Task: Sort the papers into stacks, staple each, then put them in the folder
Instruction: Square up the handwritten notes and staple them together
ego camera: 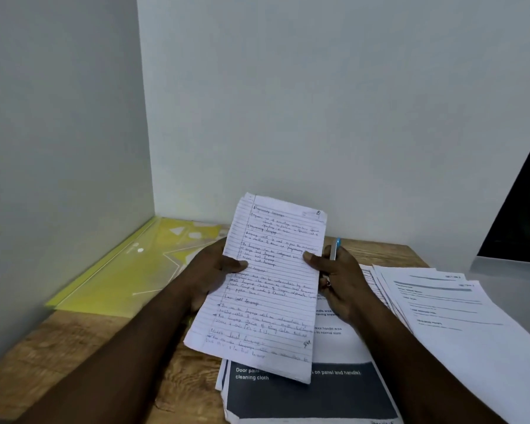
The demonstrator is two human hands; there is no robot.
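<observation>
L hand (214,270) & R hand (340,283) both grip 1 handwritten bundle (270,295), thumbs on top, above tabletop (74,347). R also holds 1 silver-blue item (335,249), can't tell what. 1 yellow folder (120,276) left of bundle. 2 printed lots: dark-banner pile (312,393) under bundle, fanned pile (459,316) to its right.

One view, which we log as head-worn and wide-angle: it looks forward and down from close above our forearms at the wooden desk (74,347) in a wall corner (150,148), with left hand (210,270), right hand (338,281) and held papers (273,301) near mid-frame.
</observation>
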